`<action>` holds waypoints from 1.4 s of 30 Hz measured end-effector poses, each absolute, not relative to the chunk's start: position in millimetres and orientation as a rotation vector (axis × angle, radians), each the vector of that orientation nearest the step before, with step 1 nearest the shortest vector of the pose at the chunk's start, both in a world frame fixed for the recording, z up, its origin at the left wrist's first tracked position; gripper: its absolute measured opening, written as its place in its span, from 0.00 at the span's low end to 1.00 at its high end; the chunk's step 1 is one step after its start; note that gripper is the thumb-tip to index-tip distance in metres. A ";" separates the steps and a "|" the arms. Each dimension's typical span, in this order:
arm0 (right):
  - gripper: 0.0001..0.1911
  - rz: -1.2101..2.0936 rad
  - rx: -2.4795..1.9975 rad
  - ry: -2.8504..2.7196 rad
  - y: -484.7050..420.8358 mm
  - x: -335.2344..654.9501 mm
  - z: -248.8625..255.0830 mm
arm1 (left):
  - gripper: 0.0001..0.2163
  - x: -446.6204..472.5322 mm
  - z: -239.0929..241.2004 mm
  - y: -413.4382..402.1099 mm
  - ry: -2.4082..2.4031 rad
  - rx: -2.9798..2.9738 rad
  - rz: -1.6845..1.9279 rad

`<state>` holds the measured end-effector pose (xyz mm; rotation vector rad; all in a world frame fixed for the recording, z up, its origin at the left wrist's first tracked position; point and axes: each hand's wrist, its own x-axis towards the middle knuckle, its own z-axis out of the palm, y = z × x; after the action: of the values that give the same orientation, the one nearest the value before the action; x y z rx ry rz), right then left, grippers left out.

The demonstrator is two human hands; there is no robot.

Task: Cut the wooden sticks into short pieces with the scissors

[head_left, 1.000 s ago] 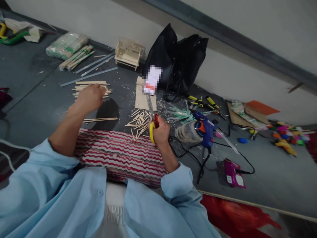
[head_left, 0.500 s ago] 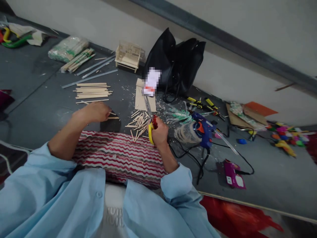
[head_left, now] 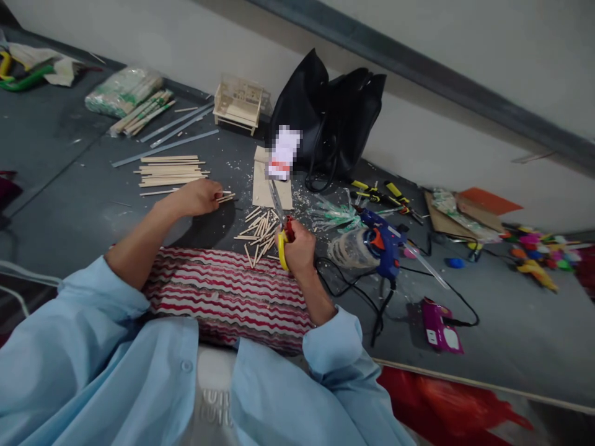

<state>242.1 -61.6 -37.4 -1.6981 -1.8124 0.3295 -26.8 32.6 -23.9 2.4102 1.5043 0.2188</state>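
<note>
My left hand is closed around a few thin wooden sticks whose ends poke out to the right, just above the grey floor. My right hand grips scissors with yellow and red handles, blades pointing up and away. A loose pile of short cut sticks lies between my hands. A neat stack of long wooden sticks lies beyond my left hand. A red and white striped cloth covers my lap.
A blue glue gun with a black cord lies right of my right hand. A black bag stands against the wall, beside a small wooden model. Cardboard, packets of sticks and coloured items lie around.
My left hand drew back from the stack of long sticks, then moved right toward the scissors, now holding a few sticks. My right hand stayed put.
</note>
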 end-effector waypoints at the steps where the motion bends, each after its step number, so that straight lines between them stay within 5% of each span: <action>1: 0.05 0.326 -1.699 -1.813 -61.5 242.2 -37.8 | 0.05 -26.5 -21.5 30.5 1.517 2.411 0.283; 12: 0.07 0.332 -1.656 -1.807 -61.4 242.8 -43.2 | 0.04 -22.8 -8.4 29.2 1.130 1.441 1.333; 17: 0.07 0.328 -1.637 -1.832 -61.7 242.2 -44.9 | 0.01 -23.6 -18.0 34.0 0.985 1.241 1.370; 42: 0.04 0.508 -1.650 -1.847 -62.9 239.6 -36.3 | 0.18 -11.0 -54.5 45.1 1.130 1.667 1.568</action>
<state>239.6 -62.9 -36.3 -1.6500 -1.8474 0.5079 -11.0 45.1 -54.5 1.6675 1.1297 1.5678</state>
